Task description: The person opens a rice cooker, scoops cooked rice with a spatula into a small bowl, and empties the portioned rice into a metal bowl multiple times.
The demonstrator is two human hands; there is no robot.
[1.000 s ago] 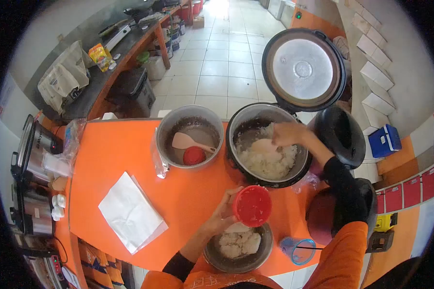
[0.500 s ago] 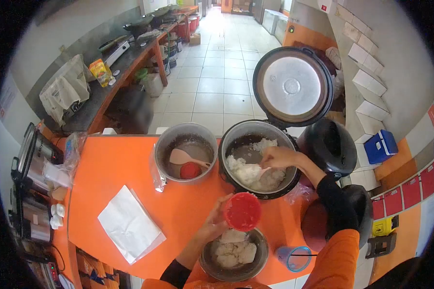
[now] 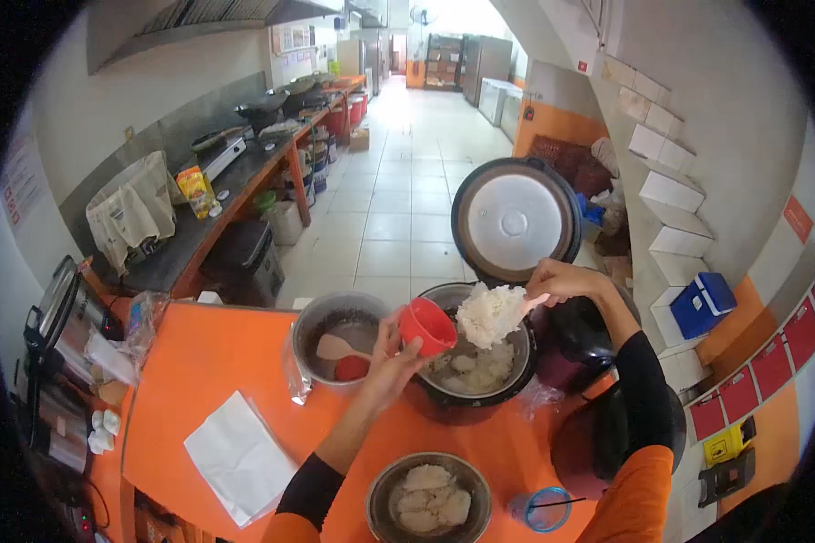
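We now see the right hand (image 3: 561, 282) lifted clear of the rice cooker (image 3: 527, 366), where half a second ago it was down inside among the rice; it grips a rice paddle (image 3: 534, 304) by the handle, and a big clump of cooked rice (image 3: 491, 315) rides on the blade, above the cooker's mouth. The left hand (image 3: 389, 360), fingers wrapped around a red plastic cup (image 3: 428, 328), has risen too: from over the metal bowl (image 3: 377, 498) it has come to the cooker's ten o'clock edge, with the cup tilted just beside the clump; we cannot tell whether the two touch. With the cup gone from above it, the metal bowl, between six and seven o'clock from the cooker, shows its rice portions (image 3: 430, 500) fully. At nine o'clock from the cooker, the aluminium pot (image 3: 312, 319) still holds its pink paddle (image 3: 339, 347) and red object (image 3: 351, 367), and the blue-rimmed cup (image 3: 540, 509) remains at three o'clock from the metal bowl. Our view has tilted upward, revealing more of the kitchen.
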